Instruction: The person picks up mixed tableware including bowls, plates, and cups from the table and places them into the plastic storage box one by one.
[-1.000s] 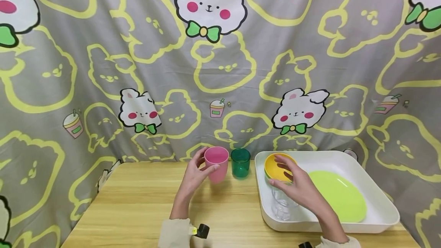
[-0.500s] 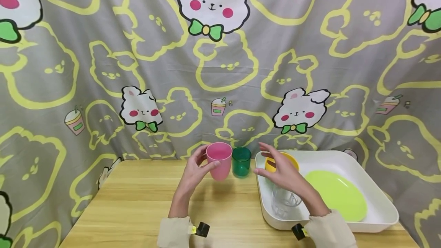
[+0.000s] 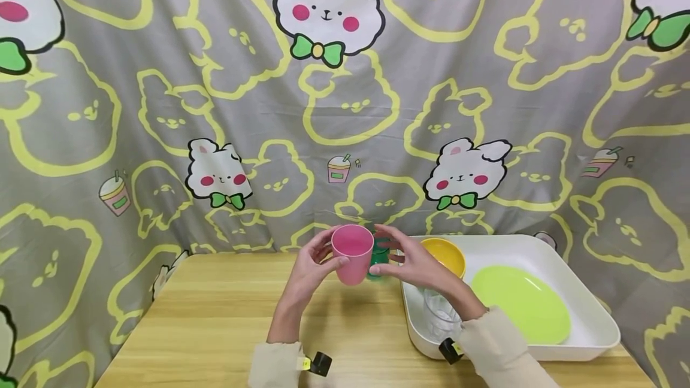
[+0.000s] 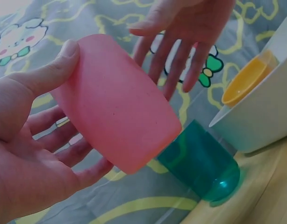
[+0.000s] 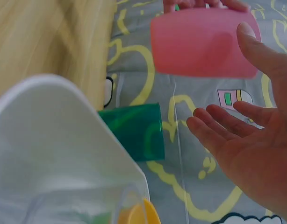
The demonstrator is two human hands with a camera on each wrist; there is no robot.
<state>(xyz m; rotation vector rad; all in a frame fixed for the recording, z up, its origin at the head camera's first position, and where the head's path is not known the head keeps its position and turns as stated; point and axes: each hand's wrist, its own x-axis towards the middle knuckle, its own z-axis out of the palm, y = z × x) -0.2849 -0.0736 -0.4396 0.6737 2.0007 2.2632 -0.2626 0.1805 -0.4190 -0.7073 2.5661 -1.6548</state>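
My left hand (image 3: 311, 268) holds a pink cup (image 3: 353, 263) upright above the table, thumb on the near side and fingers round the far side. Close to the cup's right side is my right hand (image 3: 417, 265), its fingers spread and nothing gripped. A gap shows between its fingers and the cup in the right wrist view, where the thumb overlaps the cup; I cannot tell whether they touch. A green see-through cup (image 4: 202, 163) stands on the table beyond my right hand, which partly hides it in the head view.
A white tray (image 3: 587, 349) is on the right of the wooden table (image 3: 205, 316). In it are a yellow bowl (image 3: 447, 255), clear cups (image 3: 439, 316) and a lime-green plate (image 3: 520, 307). A patterned curtain (image 3: 259, 124) hangs behind the table.
My right hand has moved left from over the yellow bowl to beside the pink cup. My left hand has brought the pink cup slightly right, now partly in front of the green cup.
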